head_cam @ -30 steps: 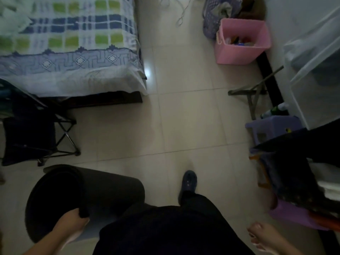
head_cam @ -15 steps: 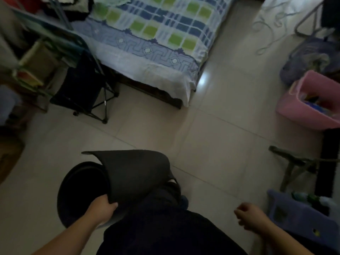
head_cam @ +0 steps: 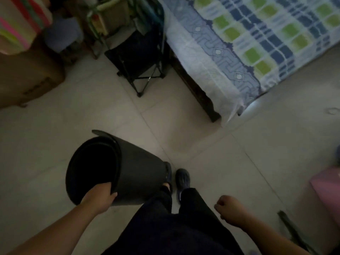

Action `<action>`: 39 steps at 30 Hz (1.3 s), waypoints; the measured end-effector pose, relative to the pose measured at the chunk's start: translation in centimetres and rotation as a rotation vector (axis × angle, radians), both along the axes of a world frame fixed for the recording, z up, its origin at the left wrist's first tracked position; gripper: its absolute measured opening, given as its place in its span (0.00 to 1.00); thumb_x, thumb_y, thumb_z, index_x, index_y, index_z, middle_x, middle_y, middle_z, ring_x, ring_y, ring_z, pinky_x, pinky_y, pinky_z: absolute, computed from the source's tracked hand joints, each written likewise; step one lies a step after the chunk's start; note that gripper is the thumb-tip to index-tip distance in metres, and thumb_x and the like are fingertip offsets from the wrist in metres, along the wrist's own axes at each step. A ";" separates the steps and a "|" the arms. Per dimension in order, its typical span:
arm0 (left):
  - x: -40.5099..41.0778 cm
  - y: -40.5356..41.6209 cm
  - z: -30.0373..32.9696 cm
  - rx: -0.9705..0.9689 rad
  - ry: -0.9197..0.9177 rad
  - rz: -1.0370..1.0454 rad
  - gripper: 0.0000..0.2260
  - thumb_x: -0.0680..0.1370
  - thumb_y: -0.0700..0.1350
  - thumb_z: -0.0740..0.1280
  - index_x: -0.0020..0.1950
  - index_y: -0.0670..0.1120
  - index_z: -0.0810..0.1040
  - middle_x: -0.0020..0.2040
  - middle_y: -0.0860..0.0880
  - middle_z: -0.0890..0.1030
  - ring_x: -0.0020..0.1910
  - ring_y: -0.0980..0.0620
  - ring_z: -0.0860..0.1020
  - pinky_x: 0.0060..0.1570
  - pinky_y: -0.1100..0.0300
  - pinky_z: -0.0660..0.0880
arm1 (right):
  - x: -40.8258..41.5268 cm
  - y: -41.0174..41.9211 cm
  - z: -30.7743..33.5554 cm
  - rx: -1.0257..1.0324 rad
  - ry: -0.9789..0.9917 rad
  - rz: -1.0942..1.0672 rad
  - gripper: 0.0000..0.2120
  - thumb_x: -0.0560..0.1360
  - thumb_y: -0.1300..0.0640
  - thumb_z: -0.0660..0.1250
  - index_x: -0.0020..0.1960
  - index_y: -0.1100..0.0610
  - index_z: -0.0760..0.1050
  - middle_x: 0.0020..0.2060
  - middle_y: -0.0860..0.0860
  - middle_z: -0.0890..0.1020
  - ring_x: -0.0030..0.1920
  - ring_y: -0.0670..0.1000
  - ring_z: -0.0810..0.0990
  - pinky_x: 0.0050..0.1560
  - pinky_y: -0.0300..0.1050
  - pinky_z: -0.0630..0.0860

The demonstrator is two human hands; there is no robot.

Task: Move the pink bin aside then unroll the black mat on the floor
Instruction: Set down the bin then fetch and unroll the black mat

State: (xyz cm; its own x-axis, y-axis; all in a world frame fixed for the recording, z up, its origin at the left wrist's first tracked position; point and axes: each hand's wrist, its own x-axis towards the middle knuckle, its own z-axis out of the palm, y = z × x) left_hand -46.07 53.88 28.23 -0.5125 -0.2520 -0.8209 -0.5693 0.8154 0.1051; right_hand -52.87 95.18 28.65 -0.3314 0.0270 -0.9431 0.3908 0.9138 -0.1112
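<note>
Currently the left hand (head_cam: 100,196) grips the mat (head_cam: 128,172) at the near rim of its open end, fingers inside the roll and thumb on the outer surface. The mat remains rolled into a loose wide tube. Its open end faces the camera and to the left, and its far end points toward the feet. One free edge of the outer layer sticks out at the top of the roll. The tube is held above the floor (head_cam: 211,140); whether its far end touches the tiles cannot be determined.

The right hand (head_cam: 230,210) is curled into a loose fist and holds nothing. It hangs beside the right leg, well apart from the mat.

The bin (head_cam: 329,188) shows only as a blurred pink corner at the right edge of the frame, standing on the floor, well apart from both hands. Its contents are not visible.

Two dark shoes (head_cam: 182,178) stand on the pale tiles just beyond the far end of the mat. The left shoe is partly hidden by the tube.

Farther off, a bed (head_cam: 257,43) with a blue, white and green checked cover occupies the upper right. A black folding stool (head_cam: 139,57) stands just beside its foot. A brown box (head_cam: 27,78) sits at the left edge.
</note>
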 end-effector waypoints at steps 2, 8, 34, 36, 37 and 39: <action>-0.3 0.1 -0.8 -0.028 -0.036 -0.019 0.16 0.78 0.50 0.63 0.63 0.44 0.75 0.60 0.43 0.79 0.58 0.43 0.78 0.57 0.51 0.76 | -1.8 -0.4 -1.5 -0.019 -0.004 0.134 0.09 0.75 0.54 0.63 0.39 0.58 0.70 0.37 0.55 0.77 0.37 0.53 0.76 0.39 0.43 0.70; -2.2 -0.7 -2.8 -0.102 -0.058 0.004 0.07 0.77 0.50 0.64 0.50 0.47 0.75 0.46 0.47 0.78 0.48 0.46 0.79 0.51 0.50 0.77 | -5.1 -3.1 -5.6 -0.037 -0.043 0.448 0.14 0.72 0.57 0.60 0.29 0.53 0.61 0.28 0.56 0.70 0.30 0.54 0.67 0.35 0.45 0.60; -8.5 -15.5 -15.2 -0.395 0.163 -0.251 0.12 0.73 0.37 0.63 0.56 0.42 0.73 0.49 0.41 0.78 0.45 0.42 0.78 0.41 0.51 0.78 | -6.8 -23.1 -20.5 -0.058 0.102 0.566 0.10 0.74 0.53 0.63 0.36 0.55 0.76 0.40 0.56 0.85 0.45 0.57 0.82 0.42 0.44 0.75; -6.9 -13.6 -19.5 -0.363 0.160 -0.202 0.15 0.71 0.39 0.64 0.58 0.43 0.73 0.52 0.41 0.78 0.50 0.41 0.78 0.44 0.50 0.76 | -6.3 -24.0 -23.2 -0.059 0.102 0.553 0.11 0.72 0.53 0.63 0.38 0.59 0.78 0.39 0.57 0.85 0.42 0.57 0.83 0.42 0.45 0.77; -6.0 -12.5 -21.8 -0.331 0.159 -0.186 0.16 0.70 0.41 0.65 0.57 0.44 0.73 0.53 0.42 0.77 0.50 0.42 0.77 0.45 0.50 0.76 | -5.9 -24.2 -24.7 -0.060 0.093 0.556 0.11 0.72 0.53 0.62 0.37 0.59 0.78 0.39 0.58 0.85 0.41 0.57 0.83 0.42 0.46 0.78; -3.9 -10.3 -26.1 -0.236 0.153 -0.147 0.15 0.70 0.43 0.65 0.56 0.47 0.72 0.52 0.44 0.76 0.51 0.42 0.76 0.47 0.49 0.76 | -5.1 -24.6 -27.6 -0.064 0.050 0.536 0.10 0.72 0.52 0.63 0.36 0.56 0.76 0.39 0.58 0.85 0.42 0.56 0.84 0.43 0.46 0.79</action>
State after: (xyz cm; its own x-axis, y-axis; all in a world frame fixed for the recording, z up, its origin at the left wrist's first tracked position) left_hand -49.97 43.61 2.13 -0.6704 -0.3401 -0.6594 -0.4355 0.8999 -0.0214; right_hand -58.00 70.56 1.09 -0.3275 -0.2154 -0.9200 -0.1359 0.9743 -0.1797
